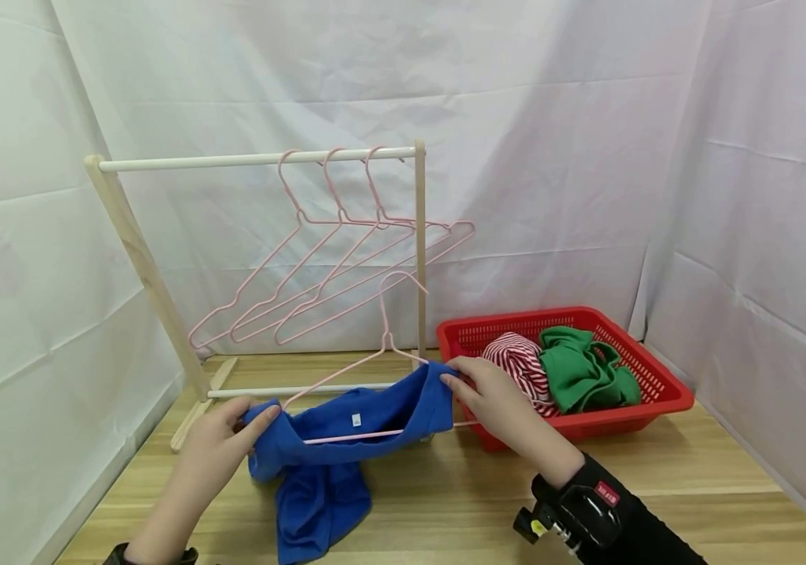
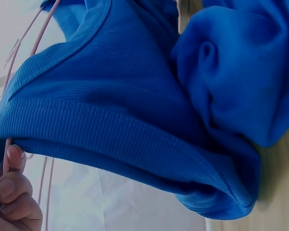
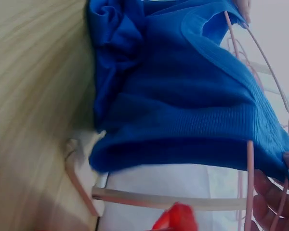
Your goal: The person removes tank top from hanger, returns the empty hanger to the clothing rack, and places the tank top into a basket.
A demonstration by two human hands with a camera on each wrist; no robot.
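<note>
A blue tank top [image 1: 388,408] with ribbed edges hangs between the two hands, a small white label inside its neckline. Inside it is a pink hanger [image 1: 384,314], its hook standing up above the neck and its lower bar crossing the neck opening. The left hand [image 1: 215,439] pinches one shoulder strap at the hanger's left end. At the other strap, the right hand [image 1: 494,392] grips the fabric between thumb and fingers. In the right wrist view the hanger's bar [image 3: 250,178] comes out through the armhole. The lower part of the garment droops in folds close over the table.
Behind stands a wooden clothes rack [image 1: 148,275] with a white rail [image 1: 233,161], where several pink hangers [image 1: 335,259] hang toward the right end. A red basket [image 1: 657,392] at the right holds a red-and-white striped cloth [image 1: 516,365] and a green cloth [image 1: 582,377].
</note>
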